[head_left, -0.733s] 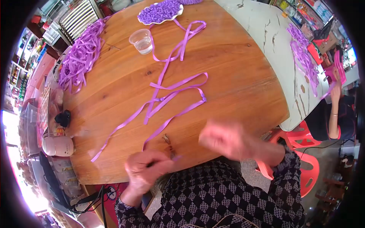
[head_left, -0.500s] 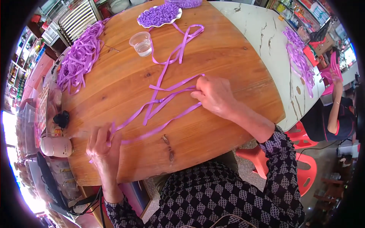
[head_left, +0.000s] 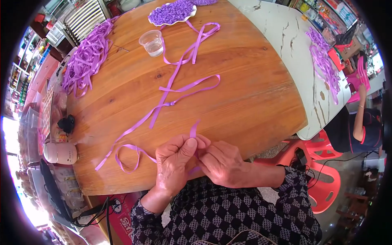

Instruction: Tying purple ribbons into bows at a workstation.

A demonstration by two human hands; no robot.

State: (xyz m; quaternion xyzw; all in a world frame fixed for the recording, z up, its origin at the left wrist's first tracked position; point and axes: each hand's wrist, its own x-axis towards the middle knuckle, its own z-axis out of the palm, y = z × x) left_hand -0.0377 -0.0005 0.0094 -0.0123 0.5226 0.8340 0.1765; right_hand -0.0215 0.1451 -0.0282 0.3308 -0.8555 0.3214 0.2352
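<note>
Both my hands meet close to the table's near edge, gripping one purple ribbon (head_left: pixel 193 130). My left hand (head_left: pixel 173 161) pinches it between thumb and fingers, and a short end sticks up above the thumb. Beside it, my right hand (head_left: pixel 222 163) has its fingers closed on the same ribbon; its fingertips are partly hidden. A loop of this ribbon trails over the wood to the left of my left hand. Farther off, another purple ribbon (head_left: pixel 173 79) lies crossed over itself, with a small purple bead or knot (head_left: pixel 170 103) on it.
A clear plastic cup (head_left: pixel 152 43) stands near a white dish (head_left: pixel 150 20) heaped with purple beads. A ribbon pile (head_left: pixel 87 59) covers the table's far left edge. To the right is a marble-patterned table (head_left: pixel 281 36) with more ribbons, plus red plastic stools (head_left: pixel 326 183) and another person (head_left: pixel 359 122).
My hands have come together at the near edge, the left moving right and the right moving left and nearer. The ribbon stretched between them is now bunched in both hands.
</note>
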